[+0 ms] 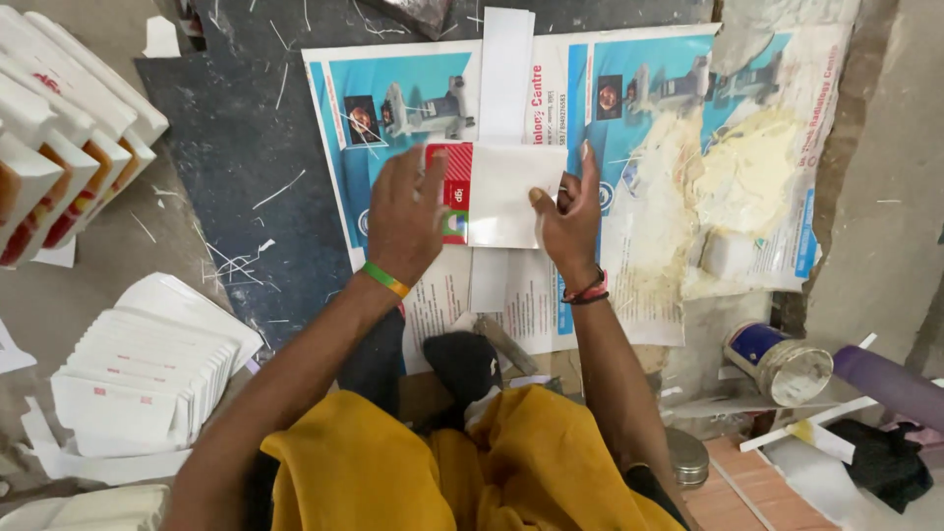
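Far out past my left hand (405, 218), on its outer side, a row of white cartons with orange and red edges (59, 147) is leaning in a stack. Nearer my body on that same side, a fanned pile of flat white folded sheets (147, 369) is lying on the floor.

My left hand is pressing down flat, fingers spread, not gripping. It is covering the red-and-white printed flap (454, 187), which is touching the left edge of the white folded card (503, 195). A green and yellow band is sitting on that wrist.

The white folded card is lying directly between my two hands, on top of a large blue printed poster (629, 108) that is serving as the work surface. A long white paper strip (505, 74) is running away from the card, beyond my fingertips, and a second piece is showing below it toward my body.

My right hand (570, 211) is pinching the right edge of the white folded card between thumb and fingers, index finger pointing away from me. Red and dark threads are circling that wrist.

To the outer side of my right hand, the poster is smeared with dried yellowish paste (742, 172). Nearer me on that side, a small tin with a blue label (782, 362) is lying tilted, just beside a purple cylinder (890, 383).
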